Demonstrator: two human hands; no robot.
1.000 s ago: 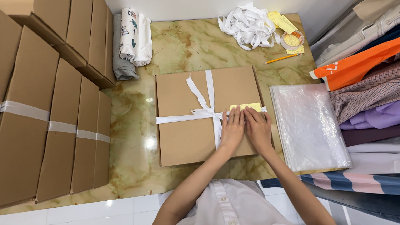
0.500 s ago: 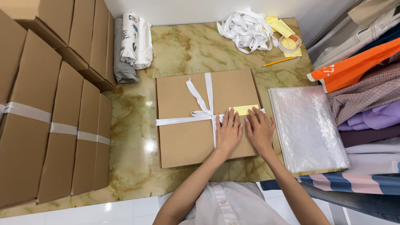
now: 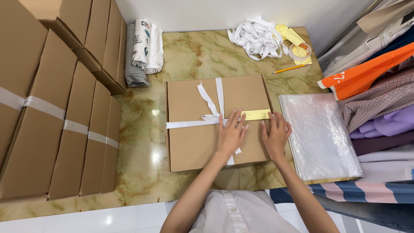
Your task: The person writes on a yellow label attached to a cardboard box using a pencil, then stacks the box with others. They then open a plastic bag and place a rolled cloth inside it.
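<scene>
Since the earlier frame the hands have drawn slightly apart, uncovering more of the yellow label (image 3: 256,114). Cardboard box (image 3: 217,122), centre frame on marble table (image 3: 194,56), tied with white ribbon (image 3: 210,110). Left hand (image 3: 231,133) flat on lid, grasping nothing; right hand (image 3: 275,134) likewise, at right edge. Clear plastic bags (image 3: 319,133) right; ribbon heap (image 3: 256,36) top; stacked boxes (image 3: 47,112) left.

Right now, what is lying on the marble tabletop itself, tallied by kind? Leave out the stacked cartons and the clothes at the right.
Flat brown cardboard box tied with white ribbon, under both hands: 1
Rolled fabric bundles: 2
Heap of loose white ribbon: 1
Roll of clear tape: 1
Yellow pencil: 1
Stack of clear plastic bags: 1
Total: 7
</scene>
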